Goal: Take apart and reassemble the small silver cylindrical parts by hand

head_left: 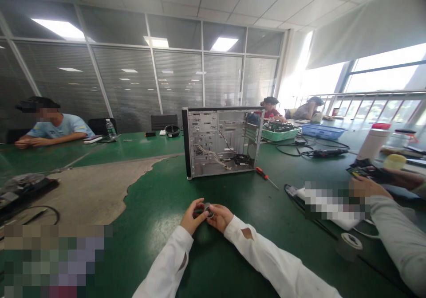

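In front of me, low over the green table, my left hand and my right hand meet around a small round grey disc-like piece. Thumbs and fingers of both hands are closed on its edges; its exact kind is too small to tell. Beyond my hands stands an open computer case, its side panel off, with cables and a black fan-like part inside. By the case's lower right corner lies an orange and black screwdriver.
To the right, another person's hands hold a part near a white power strip and a tape roll. A green basket, a blue basket, cables and a bottle stand behind. A bare brown patch marks the left tabletop.
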`<state>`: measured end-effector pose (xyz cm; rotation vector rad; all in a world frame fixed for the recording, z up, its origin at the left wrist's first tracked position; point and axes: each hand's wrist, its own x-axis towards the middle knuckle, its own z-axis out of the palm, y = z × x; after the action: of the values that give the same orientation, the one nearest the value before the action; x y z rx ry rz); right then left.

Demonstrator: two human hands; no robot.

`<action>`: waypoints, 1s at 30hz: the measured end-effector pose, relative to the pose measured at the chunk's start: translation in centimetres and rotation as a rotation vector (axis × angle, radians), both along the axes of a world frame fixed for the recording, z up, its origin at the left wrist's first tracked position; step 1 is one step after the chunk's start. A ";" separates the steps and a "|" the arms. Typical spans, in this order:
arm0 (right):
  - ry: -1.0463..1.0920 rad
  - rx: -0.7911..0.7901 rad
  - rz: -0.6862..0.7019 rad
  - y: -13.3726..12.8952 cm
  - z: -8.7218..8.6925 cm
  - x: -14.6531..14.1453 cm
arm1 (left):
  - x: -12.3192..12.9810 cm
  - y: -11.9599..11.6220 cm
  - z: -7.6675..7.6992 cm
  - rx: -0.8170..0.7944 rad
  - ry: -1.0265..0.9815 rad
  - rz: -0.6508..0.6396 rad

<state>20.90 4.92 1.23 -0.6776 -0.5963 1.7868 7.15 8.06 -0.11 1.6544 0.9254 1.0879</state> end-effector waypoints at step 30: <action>0.095 -0.118 0.145 0.6 -0.9 1.1 | -0.2 -0.2 1.5 -0.256 -0.266 0.090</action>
<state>22.05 5.55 0.35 -0.6380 -0.4892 1.9903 6.97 7.88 1.40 1.2369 0.9271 1.1650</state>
